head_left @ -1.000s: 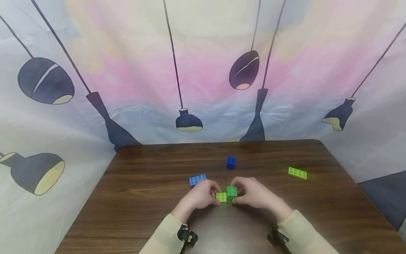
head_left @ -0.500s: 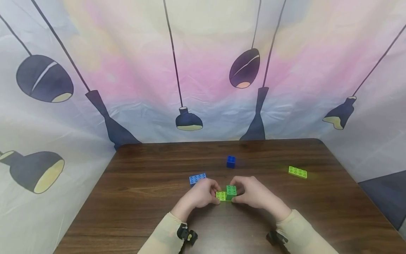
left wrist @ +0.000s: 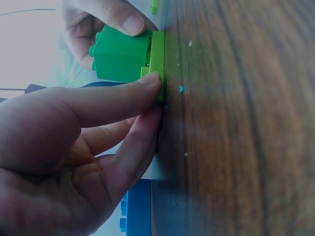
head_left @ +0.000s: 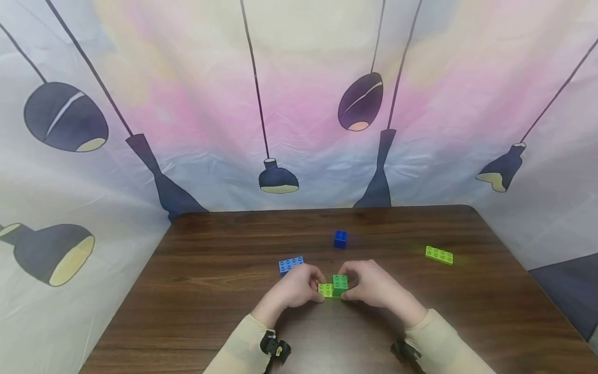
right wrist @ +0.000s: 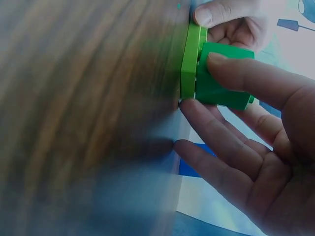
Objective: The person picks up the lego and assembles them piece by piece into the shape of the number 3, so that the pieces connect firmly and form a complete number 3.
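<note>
A flat lime-green toy brick (head_left: 325, 290) lies on the table with a taller green brick (head_left: 340, 284) on its right half. Studs show on the lime brick's left half. My left hand (head_left: 298, 285) pinches the lime brick's left end between thumb and fingers, clear in the left wrist view. My right hand (head_left: 374, 284) grips the green brick, its thumb on the near face in the right wrist view. A thin dark gap shows between the green brick (left wrist: 123, 53) and the lime brick (left wrist: 157, 54) in the left wrist view.
A light blue brick (head_left: 290, 263) sits just behind my left hand, partly covered by it. Farther back is a small dark blue brick (head_left: 340, 239). Another flat lime-green brick (head_left: 439, 255) lies to the right on the brown wooden table (head_left: 210, 291). A printed cloth hangs behind.
Both hands keep their hold on the two bricks with almost no movement. The whole head view shifts very slightly.
</note>
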Tool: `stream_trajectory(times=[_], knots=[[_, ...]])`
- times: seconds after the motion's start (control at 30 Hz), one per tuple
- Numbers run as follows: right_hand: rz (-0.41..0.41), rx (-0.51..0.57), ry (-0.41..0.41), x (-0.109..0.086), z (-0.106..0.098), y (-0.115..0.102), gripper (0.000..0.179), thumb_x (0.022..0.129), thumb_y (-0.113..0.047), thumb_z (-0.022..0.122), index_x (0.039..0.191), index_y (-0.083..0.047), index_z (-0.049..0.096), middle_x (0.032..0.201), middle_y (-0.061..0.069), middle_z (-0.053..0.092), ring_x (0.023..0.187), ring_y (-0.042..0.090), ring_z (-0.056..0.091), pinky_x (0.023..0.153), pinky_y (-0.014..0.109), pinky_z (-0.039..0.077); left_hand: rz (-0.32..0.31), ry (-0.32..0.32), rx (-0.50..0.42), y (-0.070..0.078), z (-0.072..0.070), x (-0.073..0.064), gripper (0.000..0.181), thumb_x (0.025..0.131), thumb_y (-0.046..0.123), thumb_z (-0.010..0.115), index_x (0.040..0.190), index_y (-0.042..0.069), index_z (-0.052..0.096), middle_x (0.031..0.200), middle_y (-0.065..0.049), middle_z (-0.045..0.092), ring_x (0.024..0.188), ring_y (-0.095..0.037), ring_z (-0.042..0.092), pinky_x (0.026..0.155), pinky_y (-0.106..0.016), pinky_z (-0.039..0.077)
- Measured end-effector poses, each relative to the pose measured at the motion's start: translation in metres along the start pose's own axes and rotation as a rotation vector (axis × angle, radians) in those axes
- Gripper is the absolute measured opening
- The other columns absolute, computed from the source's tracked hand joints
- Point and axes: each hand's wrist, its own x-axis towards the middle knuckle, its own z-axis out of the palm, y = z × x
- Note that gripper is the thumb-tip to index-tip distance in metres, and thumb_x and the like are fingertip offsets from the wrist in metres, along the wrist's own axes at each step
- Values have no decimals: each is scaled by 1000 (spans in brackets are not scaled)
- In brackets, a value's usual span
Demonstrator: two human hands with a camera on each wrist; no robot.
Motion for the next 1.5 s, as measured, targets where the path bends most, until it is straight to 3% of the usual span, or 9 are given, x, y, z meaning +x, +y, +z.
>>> stream_trajectory(times=[0.43, 0.7, 0.8, 1.07, 1.5], knots=[[19, -27, -10, 0, 0, 1, 31, 78, -6, 94, 96, -19, 72, 90, -11, 70, 77, 11, 63, 74, 38, 56, 2, 1, 20, 0, 1, 2, 28, 79, -2, 92, 100, 4, 75, 79, -1, 63, 72, -15, 57, 65, -29, 48], [-11, 135, -101, 0, -6, 12, 36, 84, -10, 92, 114, -11, 72, 105, -1, 75, 91, 15, 76, 76, 34, 63, 8, -4, 13, -2, 1, 3, 28, 79, -2, 92, 100, 5, 75, 80, -1, 63, 73, -15, 58, 65, -29, 48], [-9, 158, -98, -1, -11, 13, 34, 87, -16, 90, 115, -11, 72, 106, -1, 75, 94, 16, 75, 77, 34, 62, 10, -7, 14, -2, 2, 3, 27, 79, -2, 92, 101, 4, 75, 80, -1, 63, 73, -15, 58, 65, -29, 49], [57, 113, -40, -2, -17, 9, 28, 85, -20, 92, 107, -11, 79, 100, -3, 77, 89, 13, 74, 72, 34, 61, 13, -7, 15, 1, 2, 4, 27, 79, -2, 91, 101, 4, 76, 79, 0, 63, 72, -15, 58, 65, -29, 49], [148, 14, -14, -1, -15, -10, 25, 80, -20, 96, 100, -15, 83, 95, -5, 77, 83, 12, 70, 72, 35, 60, 18, 1, 9, -1, 0, 0, 27, 79, -2, 91, 101, 4, 77, 79, 0, 63, 72, -15, 58, 65, -29, 49]])
